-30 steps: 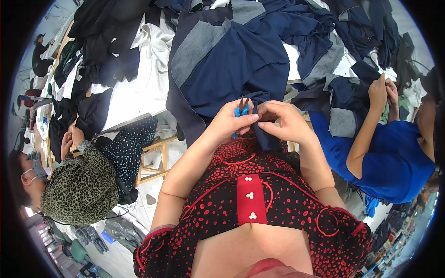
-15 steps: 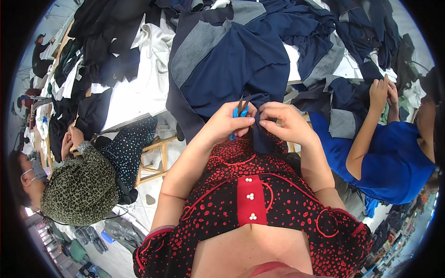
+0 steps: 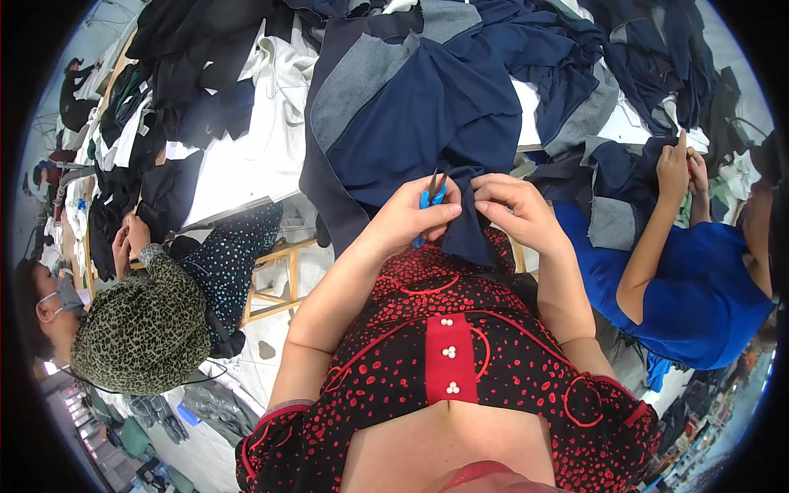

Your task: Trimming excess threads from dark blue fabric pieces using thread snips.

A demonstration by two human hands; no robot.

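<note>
My left hand (image 3: 421,212) is closed round a pair of thread snips (image 3: 431,197) with blue handles, its dark blades pointing up. The same hand's thumb and fingertips lie against a gathered fold of navy cloth (image 3: 460,234) that hangs over my lap. On the fold's other side, my right hand (image 3: 519,209) has its fingers bent, with fingertips and thumb at the cloth's edge. What it pinches there is partly hidden. The fold belongs to a large navy piece (image 3: 411,123) with grey sections, spread up over the table in front of me.
More navy, black and white cloth is heaped along the white table (image 3: 234,185). At left a person in a leopard-print top (image 3: 144,329) works with cloth; at right sits one in a blue top (image 3: 699,287). A wooden stool frame (image 3: 271,287) stands at my left.
My right hand has shifted slightly right, and the gap between my hands is wider. The cloth fold between them shows more. The snips stay in my left hand.
</note>
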